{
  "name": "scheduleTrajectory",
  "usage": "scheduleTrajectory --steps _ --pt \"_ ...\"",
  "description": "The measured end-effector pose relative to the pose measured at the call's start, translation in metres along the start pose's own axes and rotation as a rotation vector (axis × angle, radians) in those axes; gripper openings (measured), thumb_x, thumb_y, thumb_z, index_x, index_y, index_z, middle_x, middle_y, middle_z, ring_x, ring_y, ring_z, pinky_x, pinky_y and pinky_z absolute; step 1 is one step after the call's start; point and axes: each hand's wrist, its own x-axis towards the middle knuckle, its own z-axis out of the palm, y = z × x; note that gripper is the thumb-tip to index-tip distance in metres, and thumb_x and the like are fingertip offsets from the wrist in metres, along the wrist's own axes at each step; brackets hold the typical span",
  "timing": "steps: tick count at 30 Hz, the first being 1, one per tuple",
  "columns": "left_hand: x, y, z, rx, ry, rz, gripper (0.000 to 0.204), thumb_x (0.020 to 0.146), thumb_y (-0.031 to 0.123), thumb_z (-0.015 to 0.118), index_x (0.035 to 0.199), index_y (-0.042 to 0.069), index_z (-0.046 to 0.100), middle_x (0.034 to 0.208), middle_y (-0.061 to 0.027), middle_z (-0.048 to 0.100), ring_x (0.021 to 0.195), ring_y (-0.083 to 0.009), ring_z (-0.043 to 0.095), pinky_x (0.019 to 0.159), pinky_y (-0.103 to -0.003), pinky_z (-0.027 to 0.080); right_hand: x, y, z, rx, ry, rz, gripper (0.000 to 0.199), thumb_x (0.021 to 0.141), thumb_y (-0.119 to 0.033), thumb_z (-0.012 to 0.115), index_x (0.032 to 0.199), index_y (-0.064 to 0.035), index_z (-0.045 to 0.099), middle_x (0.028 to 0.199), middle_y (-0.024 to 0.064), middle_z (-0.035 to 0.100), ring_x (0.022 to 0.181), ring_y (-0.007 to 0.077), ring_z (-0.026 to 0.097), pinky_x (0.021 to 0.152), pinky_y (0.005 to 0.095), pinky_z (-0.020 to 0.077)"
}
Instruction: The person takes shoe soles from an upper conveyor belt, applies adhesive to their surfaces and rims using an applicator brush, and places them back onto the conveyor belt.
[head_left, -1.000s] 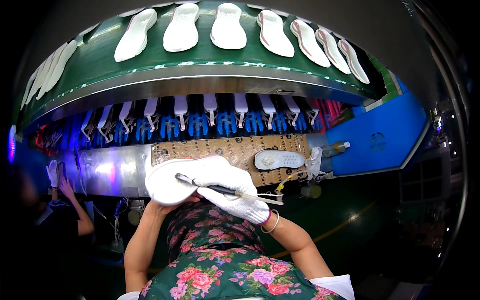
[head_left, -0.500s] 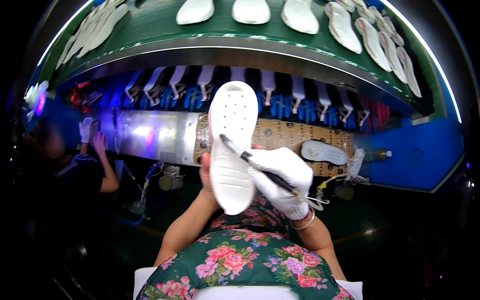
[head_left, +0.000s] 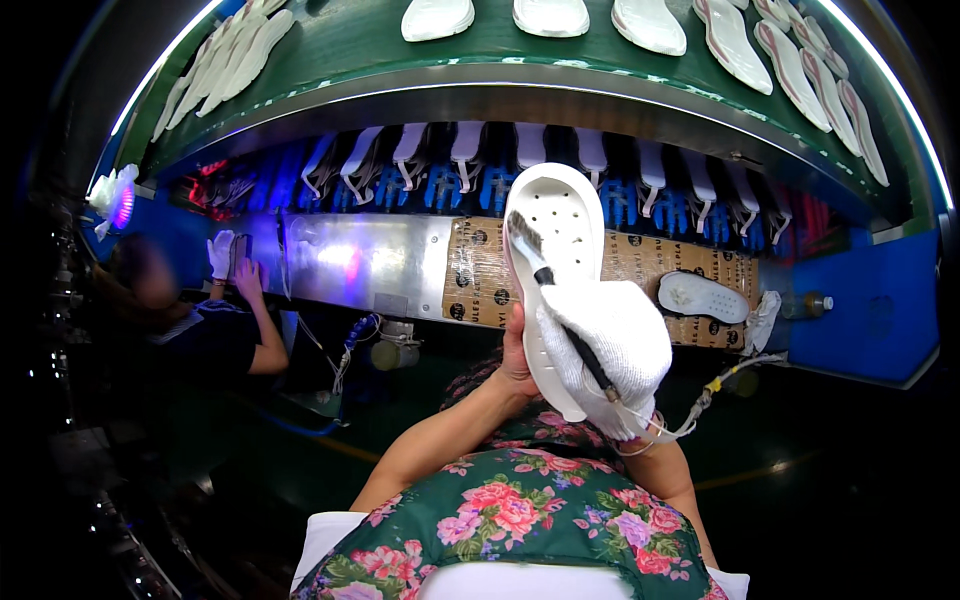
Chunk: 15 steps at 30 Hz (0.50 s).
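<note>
A white shoe sole (head_left: 575, 215) with small holes at its far end is held up, its length pointing away from me. My bare left hand (head_left: 515, 355) grips its left edge, thumb in sight and the other fingers hidden behind it. In a white knit glove, my right hand (head_left: 630, 345) is closed round a brush (head_left: 527, 240) with a black handle. The bristles lie over the sole's left side near the holes; whether they touch is unclear. From the handle's rear end a thin pale tube (head_left: 680, 432) leads off. The glove covers much of the sole's near half.
White soles (head_left: 650, 25) line the green shelf (head_left: 450, 65) above. Below hang several pale strip-like parts (head_left: 465, 150). Another sole (head_left: 703, 297) lies on the brown cardboard (head_left: 480, 270), near a bottle (head_left: 808, 304). At the left, another person (head_left: 215, 330) works by the metal bench top (head_left: 370, 260).
The brush tip has moved away from me along the sole, to its left edge by the holes. My gloved hand now covers more of the sole. The whole view has shifted.
</note>
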Motion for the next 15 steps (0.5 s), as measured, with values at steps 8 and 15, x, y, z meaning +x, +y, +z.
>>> scheduleTrajectory --steps 8,15 --pt "0.009 -0.003 0.007 0.125 0.173 0.055 0.097 0.078 0.077 0.061 0.146 0.012 0.042 0.143 -0.0154 0.051 0.131 -0.0340 0.050 0.115 -0.051 0.036 -0.009 0.005 0.008 0.035 0.188 0.132 0.022 0.076 0.003 0.076 0.097 0.0000 0.073 0.098 0.0150 0.073 0.084 0.0241 0.070 0.075 0.0320 0.0542" --pt "0.015 0.019 0.016 0.224 0.147 0.140 0.100 0.083 0.080 0.049 0.153 0.011 0.030 0.147 -0.0241 0.044 0.133 -0.0368 0.048 0.112 -0.052 0.039 -0.017 0.015 0.006 0.201 0.185 0.224 0.022 0.076 0.001 0.078 0.097 -0.0016 0.073 0.096 0.0120 0.074 0.084 0.0247 0.070 0.079 0.0337 0.0541"
